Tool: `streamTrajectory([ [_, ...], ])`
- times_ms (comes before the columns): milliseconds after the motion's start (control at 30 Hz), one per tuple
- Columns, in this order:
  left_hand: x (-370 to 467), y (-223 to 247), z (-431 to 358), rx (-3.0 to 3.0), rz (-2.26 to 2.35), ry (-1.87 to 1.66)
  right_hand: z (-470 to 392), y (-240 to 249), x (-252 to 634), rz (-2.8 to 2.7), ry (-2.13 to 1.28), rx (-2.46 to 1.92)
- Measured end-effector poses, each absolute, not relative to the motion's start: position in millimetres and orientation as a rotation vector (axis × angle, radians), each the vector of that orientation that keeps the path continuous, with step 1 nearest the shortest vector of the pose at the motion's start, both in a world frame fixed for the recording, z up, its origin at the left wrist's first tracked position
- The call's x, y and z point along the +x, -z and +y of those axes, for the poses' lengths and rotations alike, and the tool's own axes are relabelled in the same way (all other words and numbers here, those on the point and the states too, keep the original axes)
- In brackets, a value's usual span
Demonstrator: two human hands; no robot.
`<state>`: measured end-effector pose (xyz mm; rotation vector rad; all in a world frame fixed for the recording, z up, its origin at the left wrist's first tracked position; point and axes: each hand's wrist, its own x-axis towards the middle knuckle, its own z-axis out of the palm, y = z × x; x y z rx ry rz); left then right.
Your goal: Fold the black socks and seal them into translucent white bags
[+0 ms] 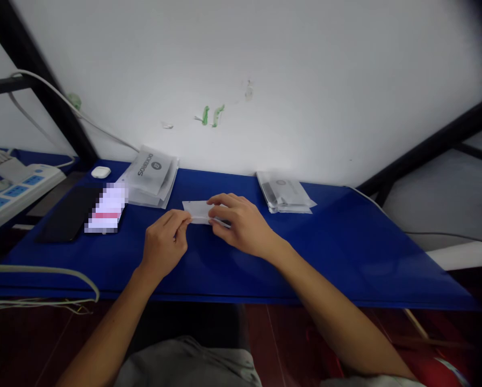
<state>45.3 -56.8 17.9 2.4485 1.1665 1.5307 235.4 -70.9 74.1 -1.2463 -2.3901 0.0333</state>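
A small frosted plastic bag [198,209] lies low over the blue table, between my two hands. My left hand [166,242] pinches its near left corner between thumb and fingers. My right hand [241,223] is curled over its right part, thumb on the near side and fingers on the far side, hiding much of it. Something dark shows under the right fingers, too covered to name. Behind and left stands a stack of frosted bags [150,172] with dark lettering. To the right, by the wall, is a second pile of frosted bags [287,191] with a round mark.
On the left of the blue table [325,258] lie a lit phone [106,209], a dark flat slab [67,215] and a white earbud case [100,172]. Beyond them sits a power strip [19,188] with cables. A white wall [305,107] rises behind; black posts flank it.
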Motion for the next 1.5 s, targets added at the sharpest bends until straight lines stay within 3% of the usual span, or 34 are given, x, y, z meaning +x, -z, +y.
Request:
streamTrajectory([
  [300,46.4,-18.2,-57.0,2.444,1.117,-1.354,-72.9,-69.7,248.5,-2.333,0.027,-1.329],
  [667,50.0,-12.5,-58.7,2.414,1.076,-1.444,-73.5,-58.7,245.7,-2.323,-0.018,-1.241],
  [1500,39.0,-12.8,-72.2,2.491,1.049,-1.529,-84.0,-34.0,289.4,-2.236,0.431,-1.412],
])
